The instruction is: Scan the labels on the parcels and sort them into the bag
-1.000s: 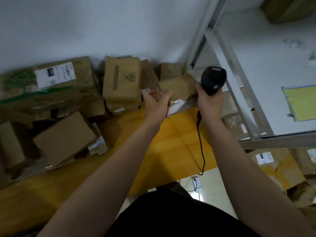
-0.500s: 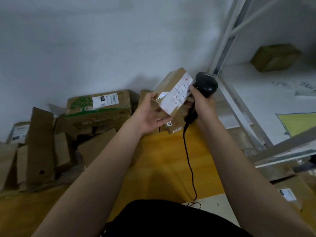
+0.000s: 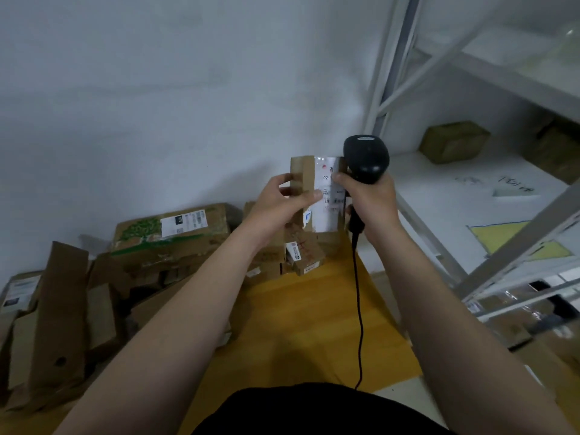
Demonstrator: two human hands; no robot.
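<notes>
One small parcel (image 3: 302, 183) is held up in the middle of the frame, between the two hands. The left hand (image 3: 277, 205) pinches it from the picture's left, thumb laid across the cardboard front and reaching the white label (image 3: 328, 199), fingers curled round the far edge. The right hand (image 3: 368, 199) is wrapped round the handle of the single black scanner (image 3: 365, 158), its thumb touching the label's right edge. The scanner head stands just above the parcel's upper right corner, and its one cable (image 3: 359, 309) hangs down over the yellow table (image 3: 301, 324).

At centre left, loose parcels are heaped against the wall, too jumbled to count; the largest is a green-printed box (image 3: 175, 233). Two brown boxes (image 3: 453, 141) sit on the white shelf (image 3: 439, 189) at the upper right.

Half a second ago the parcel was tilted with its label slanting toward the scanner; now it stands upright, label facing the person.
</notes>
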